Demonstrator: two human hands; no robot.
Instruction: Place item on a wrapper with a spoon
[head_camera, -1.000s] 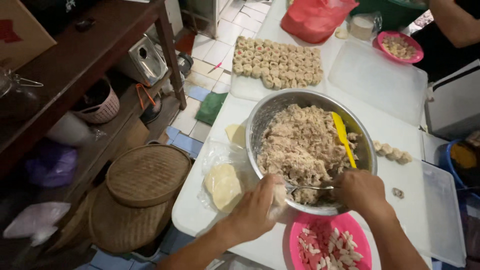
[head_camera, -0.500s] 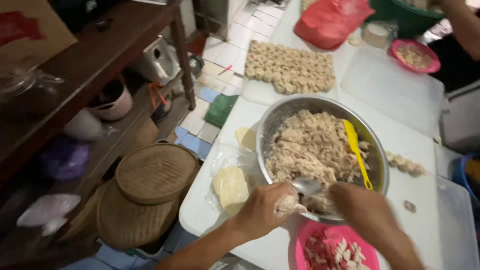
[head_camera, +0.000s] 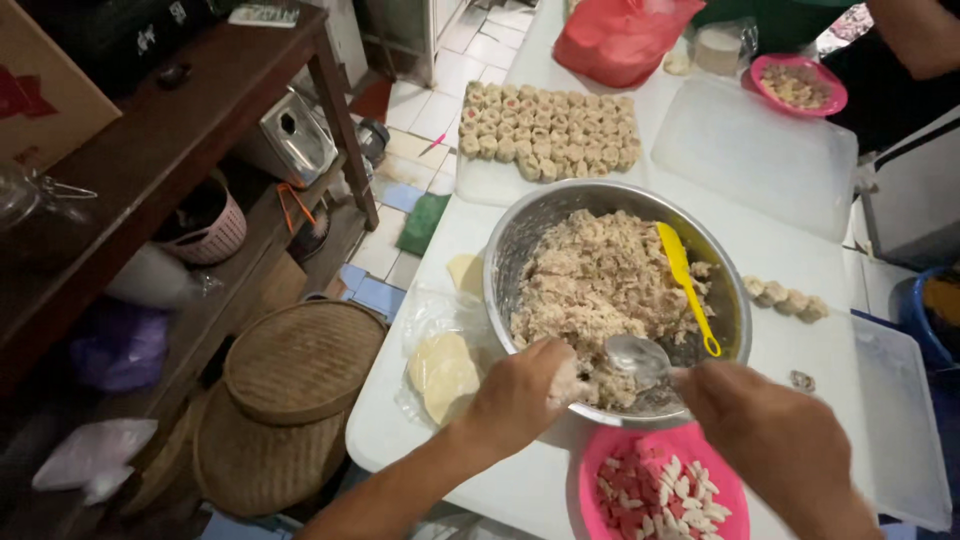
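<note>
Now, entries taken from the hands outward.

Left hand: left hand (head_camera: 520, 395) cupped at the near rim of the bowl, fingers curled around a small pale lump, seemingly a wrapper with filling; not fully visible.
Right hand: right hand (head_camera: 765, 430) closed on the handle of a metal spoon (head_camera: 638, 356); spoon head sits just above the filling, beside the left hand.
Bowl: steel bowl (head_camera: 520, 240) still mostly full of minced filling (head_camera: 590, 280); a yellow spatula (head_camera: 688, 285) leans inside it.
Wrappers: a stack of round wrappers (head_camera: 443, 372) on clear plastic, just left of the bowl.
Done: a dense block of shaped dumplings (head_camera: 548, 130) on the far tray; a few more dumplings in a short row (head_camera: 785, 297) right of the bowl.
Left: judging by the filling and wrappers remaining, much is still unshaped.
Pink dish: pink bowl (head_camera: 600, 470) of chopped red-and-white pieces, nearest the body, partly cut off by the frame.
Hidden: contents of the left palm; spoon handle under the right hand; the right tray's edge is cut off.
</note>
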